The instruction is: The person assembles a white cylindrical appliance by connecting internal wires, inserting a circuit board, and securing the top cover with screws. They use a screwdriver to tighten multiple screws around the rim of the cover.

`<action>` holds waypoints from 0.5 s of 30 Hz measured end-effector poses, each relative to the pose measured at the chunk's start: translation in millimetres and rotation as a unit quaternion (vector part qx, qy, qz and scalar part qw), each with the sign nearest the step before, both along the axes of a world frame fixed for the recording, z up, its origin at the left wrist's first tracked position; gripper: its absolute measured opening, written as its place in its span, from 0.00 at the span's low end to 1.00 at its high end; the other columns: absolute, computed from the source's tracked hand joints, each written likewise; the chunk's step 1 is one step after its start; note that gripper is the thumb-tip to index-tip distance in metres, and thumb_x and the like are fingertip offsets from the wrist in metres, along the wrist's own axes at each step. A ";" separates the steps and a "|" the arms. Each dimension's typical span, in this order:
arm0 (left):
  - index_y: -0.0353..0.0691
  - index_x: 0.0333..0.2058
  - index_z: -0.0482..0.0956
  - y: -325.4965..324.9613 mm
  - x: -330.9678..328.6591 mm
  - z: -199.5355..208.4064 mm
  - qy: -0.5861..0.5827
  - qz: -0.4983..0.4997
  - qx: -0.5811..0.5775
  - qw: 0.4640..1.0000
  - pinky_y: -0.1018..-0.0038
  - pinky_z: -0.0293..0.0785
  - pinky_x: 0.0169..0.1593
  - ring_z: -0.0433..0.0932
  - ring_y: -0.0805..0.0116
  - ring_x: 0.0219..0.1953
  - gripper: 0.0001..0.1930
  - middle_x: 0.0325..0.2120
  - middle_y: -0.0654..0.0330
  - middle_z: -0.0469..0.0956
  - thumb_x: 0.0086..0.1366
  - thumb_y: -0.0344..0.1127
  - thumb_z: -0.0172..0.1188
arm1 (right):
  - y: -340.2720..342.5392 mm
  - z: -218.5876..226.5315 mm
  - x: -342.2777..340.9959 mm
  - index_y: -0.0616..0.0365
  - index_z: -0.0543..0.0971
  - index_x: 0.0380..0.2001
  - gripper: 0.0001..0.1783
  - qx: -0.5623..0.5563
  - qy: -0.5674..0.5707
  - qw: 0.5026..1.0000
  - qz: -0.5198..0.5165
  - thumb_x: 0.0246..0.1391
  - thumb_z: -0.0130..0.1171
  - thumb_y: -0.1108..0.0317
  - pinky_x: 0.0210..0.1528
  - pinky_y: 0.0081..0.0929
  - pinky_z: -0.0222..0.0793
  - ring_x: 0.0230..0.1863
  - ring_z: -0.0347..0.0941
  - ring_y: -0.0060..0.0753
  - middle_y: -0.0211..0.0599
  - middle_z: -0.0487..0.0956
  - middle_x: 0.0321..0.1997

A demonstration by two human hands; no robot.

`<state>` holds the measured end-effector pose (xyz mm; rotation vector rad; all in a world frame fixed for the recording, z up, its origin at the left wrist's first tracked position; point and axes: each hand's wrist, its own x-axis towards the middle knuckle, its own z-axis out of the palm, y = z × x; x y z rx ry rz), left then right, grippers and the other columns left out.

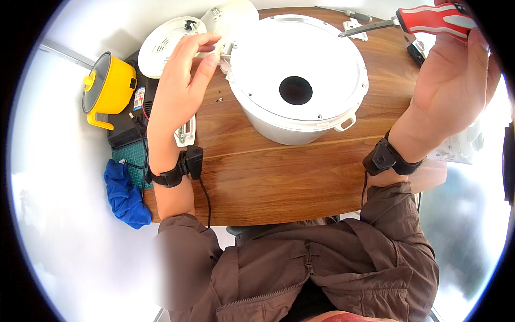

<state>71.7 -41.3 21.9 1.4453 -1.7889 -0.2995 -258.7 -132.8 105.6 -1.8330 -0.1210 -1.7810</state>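
A white round appliance body [300, 126] stands on the table, its pale round plate facing up with a dark round hole [295, 90] and small screws around the rim. At the plate's left rim, my left hand [185, 80] has thumb and fingers closed by a small pale part; what exactly they grip I cannot make out. My right hand [456, 80] is raised at the upper right, wrapped around the red and white handle of a screwdriver [437, 20]. Its metal shaft points left, and the tip appears over the plate's upper right rim.
White round covers [170, 45] lie at the far left. Below them are a yellow pot [115, 83], a black device [124, 138], a green mat [137, 155] and a blue cloth [124, 196]. Small screws [219, 99] rest on the wood table [268, 188]. Another thin tool [357, 16] lies at the back.
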 end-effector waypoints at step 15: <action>0.38 0.65 0.69 7.4 -46.5 -5.9 -0.041 -0.061 -0.016 0.997 0.62 0.70 0.64 0.72 0.53 0.60 0.52 0.58 0.51 0.69 0.45 0.57 0.81 | 11.2 -4.9 16.5 0.65 0.62 0.72 0.28 0.027 -0.030 0.999 -0.020 0.75 0.45 0.61 0.72 0.40 0.67 0.63 0.75 0.44 0.46 0.78 0.59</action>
